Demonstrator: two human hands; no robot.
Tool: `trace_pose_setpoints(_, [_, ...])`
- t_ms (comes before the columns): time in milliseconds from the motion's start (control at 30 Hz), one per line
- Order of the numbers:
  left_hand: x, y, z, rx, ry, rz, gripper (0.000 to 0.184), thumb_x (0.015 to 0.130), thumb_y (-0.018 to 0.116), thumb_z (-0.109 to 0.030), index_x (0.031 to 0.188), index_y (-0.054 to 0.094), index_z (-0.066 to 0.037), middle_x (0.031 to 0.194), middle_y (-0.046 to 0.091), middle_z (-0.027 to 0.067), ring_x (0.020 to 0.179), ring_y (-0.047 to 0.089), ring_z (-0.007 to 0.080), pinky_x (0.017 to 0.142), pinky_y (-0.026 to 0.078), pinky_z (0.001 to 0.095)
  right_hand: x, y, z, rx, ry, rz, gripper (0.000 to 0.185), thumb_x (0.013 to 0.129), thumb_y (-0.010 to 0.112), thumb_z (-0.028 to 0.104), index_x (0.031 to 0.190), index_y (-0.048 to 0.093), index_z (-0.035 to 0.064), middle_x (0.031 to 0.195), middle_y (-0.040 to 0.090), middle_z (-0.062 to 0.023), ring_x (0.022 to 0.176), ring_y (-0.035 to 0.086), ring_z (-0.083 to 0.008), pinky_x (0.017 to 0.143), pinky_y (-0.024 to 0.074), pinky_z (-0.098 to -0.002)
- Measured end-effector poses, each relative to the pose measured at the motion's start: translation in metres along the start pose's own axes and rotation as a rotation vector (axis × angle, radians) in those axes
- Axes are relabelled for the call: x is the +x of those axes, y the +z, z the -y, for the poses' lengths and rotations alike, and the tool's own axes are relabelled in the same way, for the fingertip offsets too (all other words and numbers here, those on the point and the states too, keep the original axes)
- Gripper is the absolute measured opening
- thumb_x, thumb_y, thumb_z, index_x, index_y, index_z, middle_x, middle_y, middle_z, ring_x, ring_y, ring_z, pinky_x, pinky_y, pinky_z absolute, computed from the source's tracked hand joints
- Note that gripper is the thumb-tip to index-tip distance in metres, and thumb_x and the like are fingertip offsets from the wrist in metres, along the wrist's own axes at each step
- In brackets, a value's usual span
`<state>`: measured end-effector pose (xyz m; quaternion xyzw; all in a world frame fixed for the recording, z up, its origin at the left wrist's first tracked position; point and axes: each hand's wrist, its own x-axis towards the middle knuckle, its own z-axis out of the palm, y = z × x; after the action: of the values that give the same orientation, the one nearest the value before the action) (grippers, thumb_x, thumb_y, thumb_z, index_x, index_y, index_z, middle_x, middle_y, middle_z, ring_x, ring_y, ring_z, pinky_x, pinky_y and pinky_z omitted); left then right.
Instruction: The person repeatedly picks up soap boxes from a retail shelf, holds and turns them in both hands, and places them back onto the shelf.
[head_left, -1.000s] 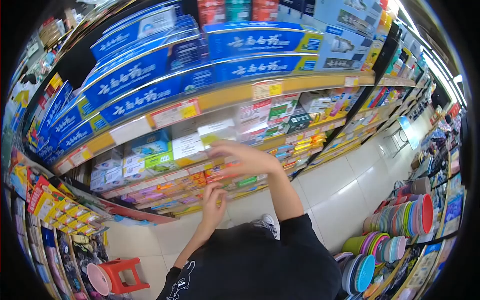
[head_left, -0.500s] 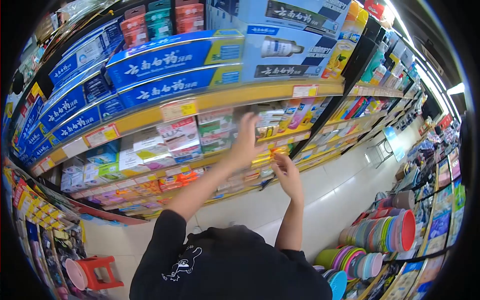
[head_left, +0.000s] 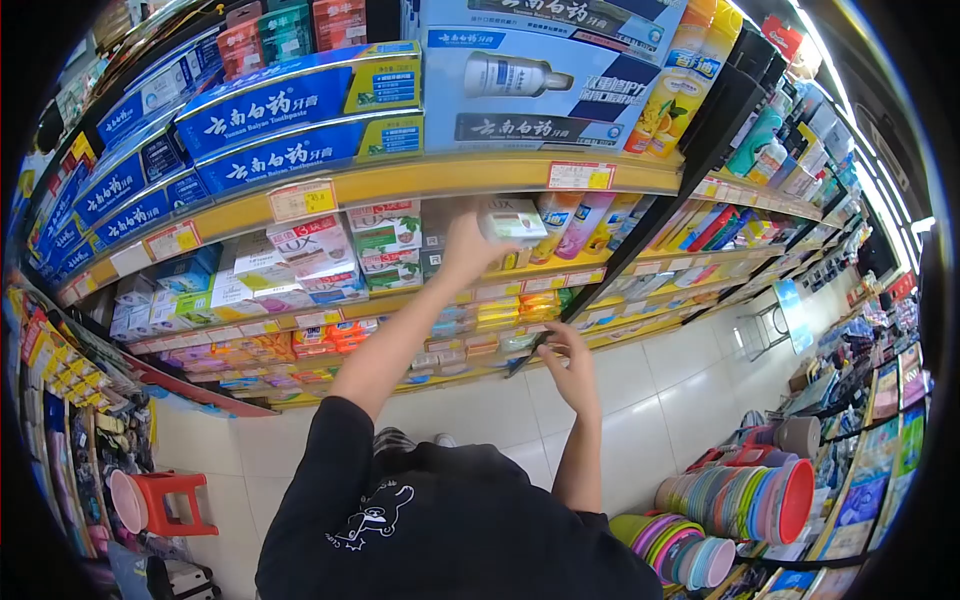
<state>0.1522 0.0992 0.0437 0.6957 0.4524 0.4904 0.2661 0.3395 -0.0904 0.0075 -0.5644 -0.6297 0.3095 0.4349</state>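
Observation:
My left hand (head_left: 468,246) reaches into the shelf below the toothpaste row. It is closed on a small white and green box (head_left: 515,220), the thumb along its lower edge; the other fingers are partly hidden. Green and white LUX boxes (head_left: 386,242) are stacked to the left of that hand, and yellow and pink bottles (head_left: 585,222) stand to its right. My right hand (head_left: 570,365) hovers in front of the lower shelves, its fingers loosely bent and apart, holding nothing. Orange and yellow packs (head_left: 540,304) lie on the shelf behind it.
Blue toothpaste boxes (head_left: 300,105) fill the upper shelf, whose yellow edge (head_left: 430,178) runs above my left hand. A black upright (head_left: 640,235) divides the shelving. Stacked colourful basins (head_left: 735,495) stand at right, and a red stool (head_left: 170,503) is at lower left.
My left hand, blurred before, now grips the white and green box. My right hand has dropped slightly, away from the yellow packs. The view has shifted a little.

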Motion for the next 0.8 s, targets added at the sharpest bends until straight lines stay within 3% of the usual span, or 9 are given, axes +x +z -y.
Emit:
trace_pose_setpoints(167, [-0.073, -0.052, -0.063, -0.167, 0.186, 0.086, 0.078, 0.052, 0.088, -0.021, 0.119, 0.051, -0.006, 0.119, 0.054, 0.0147, 0.116, 0.051, 0.0325, 0.097, 0.041, 0.0403, 0.007, 0.005, 0.042, 0.373, -0.093, -0.192, 0.055, 0.095, 0.051, 0.025, 0.141, 0.027, 0.0055, 0.124, 0.051, -0.0144, 0.105, 0.054, -0.0194, 0.089, 0.0444, -0.0313])
trace_pose_setpoints(200, [-0.088, -0.064, -0.069, -0.175, 0.181, 0.133, 0.079, 0.052, 0.088, -0.020, 0.120, 0.051, -0.006, 0.122, 0.053, 0.0129, 0.117, 0.050, 0.0316, 0.099, 0.040, 0.0402, 0.010, 0.004, 0.053, 0.425, -0.119, -0.161, 0.055, 0.095, 0.046, 0.021, 0.141, 0.020, 0.0038, 0.130, 0.045, -0.0186, 0.104, 0.053, -0.0214, 0.085, 0.0440, -0.0311])
trace_pose_setpoints(300, [-0.125, -0.103, -0.073, -0.134, 0.321, 0.160, 0.080, 0.051, 0.089, -0.022, 0.120, 0.052, -0.007, 0.122, 0.054, 0.0112, 0.119, 0.049, 0.0313, 0.100, 0.038, 0.0414, 0.024, 0.012, 0.072, 0.752, -0.130, 0.140, 0.057, 0.096, 0.045, 0.032, 0.140, 0.024, 0.0031, 0.129, 0.047, -0.0180, 0.109, 0.052, -0.0245, 0.092, 0.0413, -0.0335])
trace_pose_setpoints(433, [-0.158, -0.162, -0.068, -0.103, 0.312, 0.056, 0.079, 0.051, 0.089, -0.022, 0.120, 0.053, -0.008, 0.122, 0.054, 0.0108, 0.120, 0.049, 0.0300, 0.101, 0.038, 0.0423, 0.047, 0.033, 0.107, 0.449, -0.147, 0.632, 0.051, 0.095, 0.050, 0.035, 0.131, 0.040, -0.0004, 0.119, 0.053, -0.0121, 0.111, 0.050, -0.0193, 0.095, 0.0390, -0.0328])
trace_pose_setpoints(467, [-0.164, -0.177, -0.064, -0.149, 0.291, 0.017, 0.079, 0.051, 0.089, -0.021, 0.120, 0.054, -0.008, 0.123, 0.054, 0.0109, 0.120, 0.049, 0.0299, 0.101, 0.038, 0.0422, 0.048, 0.051, 0.128, 0.558, -0.133, 0.668, 0.051, 0.090, 0.058, 0.032, 0.126, 0.043, -0.0016, 0.114, 0.055, -0.0073, 0.105, 0.051, -0.0124, 0.087, 0.0436, -0.0287])
trace_pose_setpoints(567, [-0.182, -0.228, -0.047, -0.108, 0.251, -0.096, 0.078, 0.051, 0.089, -0.019, 0.120, 0.054, -0.008, 0.124, 0.054, 0.0111, 0.120, 0.049, 0.0292, 0.101, 0.038, 0.0411, 0.070, 0.097, 0.155, 0.497, -0.125, 0.877, 0.043, 0.090, 0.061, 0.022, 0.123, 0.045, -0.0006, 0.113, 0.054, -0.0075, 0.105, 0.051, -0.0139, 0.087, 0.0432, -0.0301])
trace_pose_setpoints(700, [-0.208, -0.300, -0.024, -0.015, 0.170, -0.151, 0.079, 0.050, 0.088, -0.016, 0.121, 0.054, -0.008, 0.125, 0.054, 0.0115, 0.120, 0.049, 0.0284, 0.100, 0.039, 0.0402, 0.095, 0.185, 0.202, 0.286, -0.296, 0.985, 0.029, 0.085, 0.067, 0.016, 0.104, 0.051, 0.0008, 0.103, 0.058, -0.0057, 0.097, 0.054, -0.0120, 0.084, 0.0450, -0.0280])
trace_pose_setpoints(733, [-0.213, -0.317, -0.015, 0.025, 0.186, -0.165, 0.080, 0.051, 0.087, -0.015, 0.124, 0.053, -0.008, 0.126, 0.053, 0.0121, 0.121, 0.048, 0.0287, 0.101, 0.038, 0.0400, 0.100, 0.206, 0.213, 0.071, -0.347, 0.960, 0.025, 0.083, 0.070, 0.013, 0.098, 0.053, 0.0021, 0.099, 0.059, -0.0060, 0.094, 0.056, -0.0120, 0.081, 0.0460, -0.0277])
trace_pose_setpoints(800, [-0.223, -0.348, 0.007, 0.095, 0.209, -0.183, 0.083, 0.053, 0.086, -0.013, 0.128, 0.050, -0.008, 0.129, 0.051, 0.0133, 0.123, 0.047, 0.0292, 0.102, 0.037, 0.0396, 0.105, 0.249, 0.235, 0.049, -0.415, 0.938, 0.025, 0.082, 0.071, 0.014, 0.097, 0.053, 0.0029, 0.098, 0.060, -0.0054, 0.092, 0.057, -0.0123, 0.081, 0.0463, -0.0282])
